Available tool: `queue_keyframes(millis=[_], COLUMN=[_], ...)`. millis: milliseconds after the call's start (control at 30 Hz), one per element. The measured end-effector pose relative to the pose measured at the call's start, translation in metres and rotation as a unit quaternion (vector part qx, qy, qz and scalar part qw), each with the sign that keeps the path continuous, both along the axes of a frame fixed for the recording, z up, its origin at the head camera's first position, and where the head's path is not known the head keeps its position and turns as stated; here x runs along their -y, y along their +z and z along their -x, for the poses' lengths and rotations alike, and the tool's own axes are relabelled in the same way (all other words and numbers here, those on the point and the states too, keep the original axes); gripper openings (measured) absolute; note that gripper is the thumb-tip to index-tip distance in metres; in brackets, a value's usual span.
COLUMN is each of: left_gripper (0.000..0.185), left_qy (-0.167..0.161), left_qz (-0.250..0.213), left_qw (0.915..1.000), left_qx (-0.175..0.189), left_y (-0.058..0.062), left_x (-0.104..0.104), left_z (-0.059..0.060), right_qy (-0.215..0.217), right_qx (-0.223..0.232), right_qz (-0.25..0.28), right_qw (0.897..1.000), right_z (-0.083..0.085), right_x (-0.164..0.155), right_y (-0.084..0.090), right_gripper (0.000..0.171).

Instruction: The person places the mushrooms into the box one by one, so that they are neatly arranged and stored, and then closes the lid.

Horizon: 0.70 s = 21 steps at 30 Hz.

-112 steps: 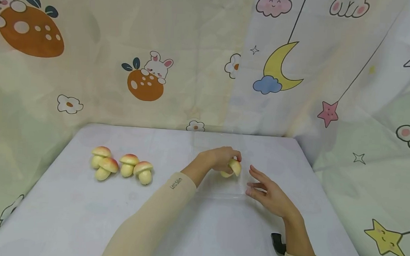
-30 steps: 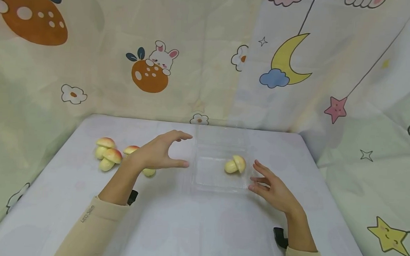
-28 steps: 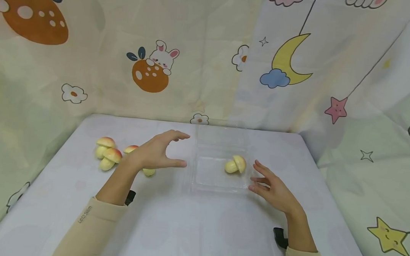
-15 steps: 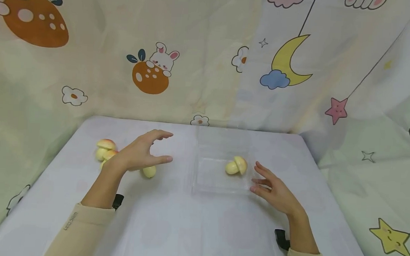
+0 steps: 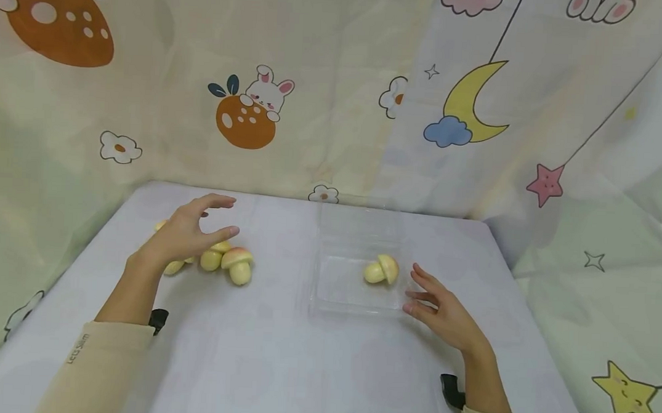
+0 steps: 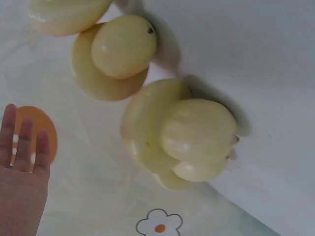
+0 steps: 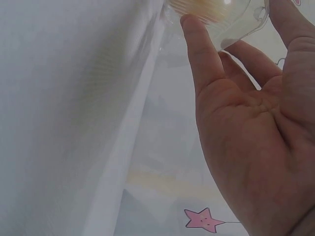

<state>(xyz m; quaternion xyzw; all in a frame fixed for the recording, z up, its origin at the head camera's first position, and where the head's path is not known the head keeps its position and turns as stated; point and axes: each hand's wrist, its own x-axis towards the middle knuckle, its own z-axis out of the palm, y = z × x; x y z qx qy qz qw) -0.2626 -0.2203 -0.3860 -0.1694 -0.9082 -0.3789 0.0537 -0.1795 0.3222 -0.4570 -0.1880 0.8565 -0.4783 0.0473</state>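
Over the toy mushrooms at the table's left hovers my left hand (image 5: 182,231), thumb and fingers spread with nothing between them. One mushroom (image 5: 238,265) shows whole to its right; others, such as this one (image 5: 211,260), are partly hidden by the hand. In the left wrist view, pale mushrooms (image 6: 197,130) lie close together, beside the hand (image 6: 22,187). A clear plastic box (image 5: 335,287) holds one mushroom (image 5: 382,269) lying on its side. My right hand (image 5: 445,313) stays at the box's right side, fingers loosely extended; in the right wrist view a fingertip meets the box wall (image 7: 236,29).
A white cloth covers the table (image 5: 280,364). The box's raised clear lid (image 5: 360,223) stands toward the back. Behind the table hangs a printed curtain (image 5: 335,108). Each wrist carries a black camera mount (image 5: 452,390).
Earlier my left hand held a mushroom in the box; it has let go and moved left to above the group of mushrooms. My right hand stays by the box.
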Motion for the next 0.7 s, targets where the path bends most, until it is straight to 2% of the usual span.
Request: queue_keyframes(millis=[167, 267, 367, 533, 700], left_gripper=[0.047, 0.043, 0.041, 0.04, 0.039], left_qy=[0.052, 0.089, 0.102, 0.096, 0.13], left_qz=[-0.048, -0.075, -0.1, -0.106, -0.089], left_qw=[0.994, 0.9869, 0.9831, 0.9852, 0.9838], left_qx=[-0.083, -0.112, -0.114, -0.094, -0.085], left_y=[-0.005, -0.007, -0.012, -0.024, -0.025], left_x=[0.03, 0.041, 0.044, 0.041, 0.058], left_z=[0.004, 0.006, 0.012, 0.025, 0.024], right_qy=[0.004, 0.006, 0.004, -0.006, 0.008], right_qx=[-0.002, -0.001, 0.001, -0.011, -0.017], right_qz=[0.011, 0.01, -0.004, -0.019, -0.016], right_qw=[1.0, 1.0, 1.0, 1.0, 1.0], right_z=[0.001, 0.002, 0.001, -0.002, 0.002], right_x=[0.007, 0.008, 0.004, -0.006, -0.002], right_y=[-0.003, -0.002, -0.001, 0.002, -0.002], right_gripper=[0.078, 0.078, 0.078, 0.077, 0.076])
